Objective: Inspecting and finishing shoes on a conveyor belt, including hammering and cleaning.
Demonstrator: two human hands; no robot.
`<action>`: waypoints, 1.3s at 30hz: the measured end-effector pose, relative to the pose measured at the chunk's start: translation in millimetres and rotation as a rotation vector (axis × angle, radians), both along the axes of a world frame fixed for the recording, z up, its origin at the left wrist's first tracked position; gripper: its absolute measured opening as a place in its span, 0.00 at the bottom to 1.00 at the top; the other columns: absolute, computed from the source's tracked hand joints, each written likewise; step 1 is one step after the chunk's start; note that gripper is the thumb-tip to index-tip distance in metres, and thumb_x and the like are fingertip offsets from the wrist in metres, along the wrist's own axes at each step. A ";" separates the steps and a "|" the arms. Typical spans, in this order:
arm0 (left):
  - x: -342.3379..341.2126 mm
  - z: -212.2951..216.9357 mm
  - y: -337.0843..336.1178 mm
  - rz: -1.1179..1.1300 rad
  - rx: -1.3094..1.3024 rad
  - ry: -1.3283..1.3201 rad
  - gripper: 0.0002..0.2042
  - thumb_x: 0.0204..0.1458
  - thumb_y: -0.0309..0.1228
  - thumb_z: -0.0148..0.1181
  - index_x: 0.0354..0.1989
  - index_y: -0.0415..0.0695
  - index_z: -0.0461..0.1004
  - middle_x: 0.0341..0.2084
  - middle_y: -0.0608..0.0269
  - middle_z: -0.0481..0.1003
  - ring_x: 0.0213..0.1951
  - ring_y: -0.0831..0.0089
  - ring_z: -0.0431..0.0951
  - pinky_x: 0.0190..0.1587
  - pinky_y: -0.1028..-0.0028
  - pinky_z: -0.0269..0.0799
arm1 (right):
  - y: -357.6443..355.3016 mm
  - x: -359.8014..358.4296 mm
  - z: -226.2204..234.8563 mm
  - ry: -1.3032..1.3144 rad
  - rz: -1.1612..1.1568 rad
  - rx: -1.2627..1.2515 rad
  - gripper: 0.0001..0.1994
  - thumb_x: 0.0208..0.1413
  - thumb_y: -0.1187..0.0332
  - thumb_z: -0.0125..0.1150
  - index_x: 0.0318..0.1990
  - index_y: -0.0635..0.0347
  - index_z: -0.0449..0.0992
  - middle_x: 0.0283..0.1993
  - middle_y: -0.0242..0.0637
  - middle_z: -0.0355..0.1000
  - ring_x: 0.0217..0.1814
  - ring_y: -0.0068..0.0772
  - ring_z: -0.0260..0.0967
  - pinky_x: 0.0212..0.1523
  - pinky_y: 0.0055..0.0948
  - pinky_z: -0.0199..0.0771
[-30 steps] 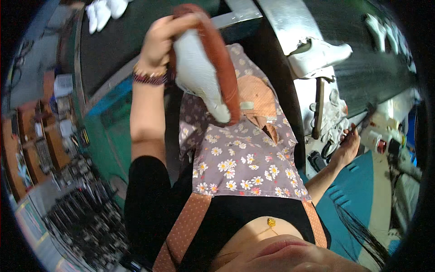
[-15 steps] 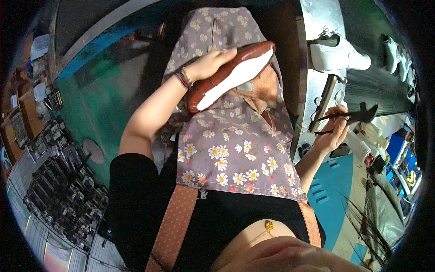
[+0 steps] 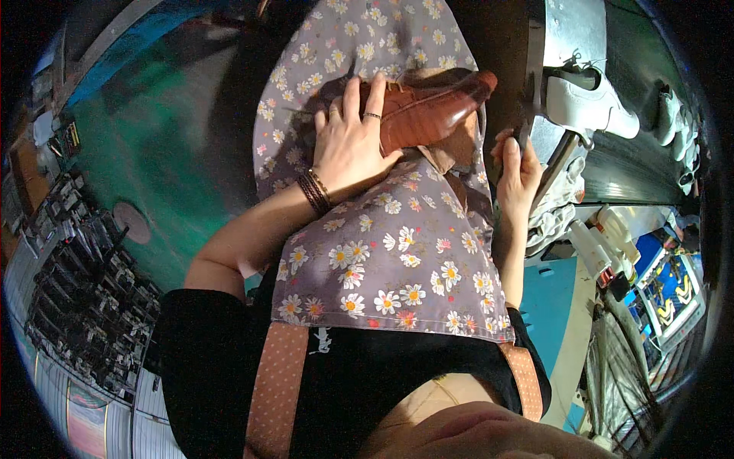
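Note:
A brown leather shoe (image 3: 428, 115) lies across my lap on the flowered apron (image 3: 382, 252), its toe pointing right and its upper showing. My left hand (image 3: 352, 138) grips its heel end, fingers spread over the top and thumb along the near side. Off to the right of the shoe, my right hand (image 3: 518, 170) is closed on a pair of dark pincers (image 3: 526, 126), seen nearly edge-on and hard to make out against the dark background.
A white shoe (image 3: 589, 99) stands at the right beside a metal-topped bench (image 3: 569, 34), with more pale shoes (image 3: 673, 122) beyond. Crumpled white cloth (image 3: 552, 218) lies below it. A teal panel (image 3: 541, 298) is near my right elbow, and dark clutter (image 3: 84, 283) fills the left.
The shoe has turned from its white underside to its brown upper. My left hand has shifted over the heel end. My right hand has moved left toward my lap with the pincers.

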State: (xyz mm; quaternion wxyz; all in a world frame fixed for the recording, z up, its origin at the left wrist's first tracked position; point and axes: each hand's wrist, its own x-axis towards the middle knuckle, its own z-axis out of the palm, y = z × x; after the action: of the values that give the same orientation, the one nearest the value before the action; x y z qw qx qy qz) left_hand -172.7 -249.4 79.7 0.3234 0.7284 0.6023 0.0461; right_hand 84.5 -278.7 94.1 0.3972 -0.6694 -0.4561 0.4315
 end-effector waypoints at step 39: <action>-3.4 -24.9 59.8 -0.054 0.010 -0.553 0.42 0.42 0.40 0.67 0.64 0.39 0.50 0.48 0.37 0.69 0.51 0.45 0.70 0.53 0.60 0.68 | 79.6 -18.3 62.3 -0.559 0.921 -0.202 0.13 0.59 0.64 0.54 0.39 0.67 0.72 0.35 0.52 0.68 0.39 0.60 0.67 0.35 0.45 0.67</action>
State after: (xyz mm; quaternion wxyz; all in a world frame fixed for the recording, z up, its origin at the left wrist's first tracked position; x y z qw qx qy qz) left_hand -176.1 -189.6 54.8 0.4731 0.7054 0.4714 0.2375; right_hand 66.2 -199.1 156.4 -0.0353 -0.5244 -0.7465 0.4080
